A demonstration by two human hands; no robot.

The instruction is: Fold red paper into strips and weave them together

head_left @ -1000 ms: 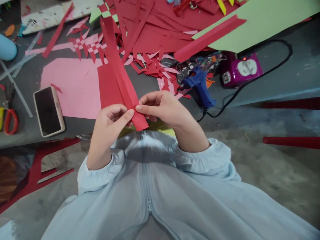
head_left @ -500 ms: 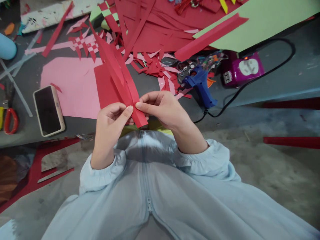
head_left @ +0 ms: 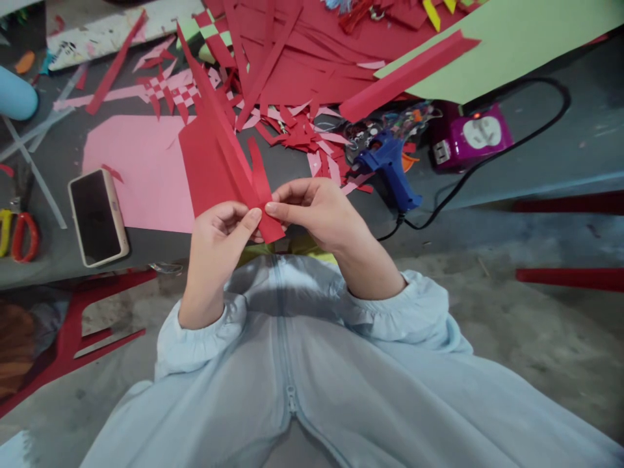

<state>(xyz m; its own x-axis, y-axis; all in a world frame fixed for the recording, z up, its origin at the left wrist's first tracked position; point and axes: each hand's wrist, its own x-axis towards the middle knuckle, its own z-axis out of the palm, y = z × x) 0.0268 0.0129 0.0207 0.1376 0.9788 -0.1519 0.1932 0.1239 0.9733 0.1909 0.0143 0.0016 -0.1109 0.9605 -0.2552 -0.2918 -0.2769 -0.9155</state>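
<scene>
Both my hands pinch folded red paper (head_left: 233, 166) near the table's front edge. My left hand (head_left: 223, 240) is closed, its thumb pressing the paper's lower left side. Opposite it, my right hand (head_left: 316, 211) grips the same paper between thumb and forefinger. A loose red strip end (head_left: 258, 170) stands up just above my thumbs, apart from the longer fold. The paper's short lower end sticks out below my fingers. Behind the fold lies a flat red area of paper, next to a pink sheet (head_left: 141, 169). Some of my fingers are hidden behind the paper.
A phone (head_left: 99, 218) and scissors (head_left: 24, 237) lie to the left. To the right are a blue glue gun (head_left: 392, 172), a purple power socket (head_left: 470, 136) with a black cable, and a green sheet (head_left: 511, 45). Red and pink scraps (head_left: 307, 130) lie behind my hands.
The long fold has tipped left, and a short strip end has come away from it and stands separately. More of the flat red paper shows. My hands keep their pinch almost in place.
</scene>
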